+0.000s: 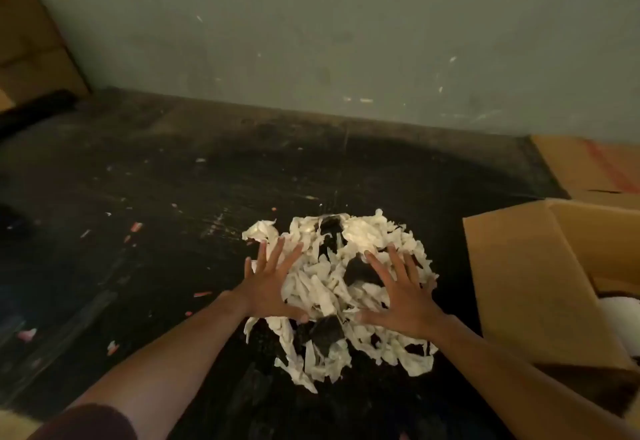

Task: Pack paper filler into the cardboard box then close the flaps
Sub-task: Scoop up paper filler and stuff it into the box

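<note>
A heap of white shredded paper filler (332, 266), with a few dark pieces mixed in, lies on the dark floor in the middle of the view. My left hand (268, 283) rests on the heap's left side with fingers spread and straight. My right hand (401, 297) lies on its right side, fingers also spread. Neither hand grips any paper. An open cardboard box (533, 287) stands at the right edge, its near flap raised; something white shows inside at the far right.
A flattened cardboard sheet (595, 165) with red marks lies behind the box. More brown cardboard (31, 51) leans on the grey wall (346, 34) at the far left. Small paper scraps (135, 226) dot the dark floor.
</note>
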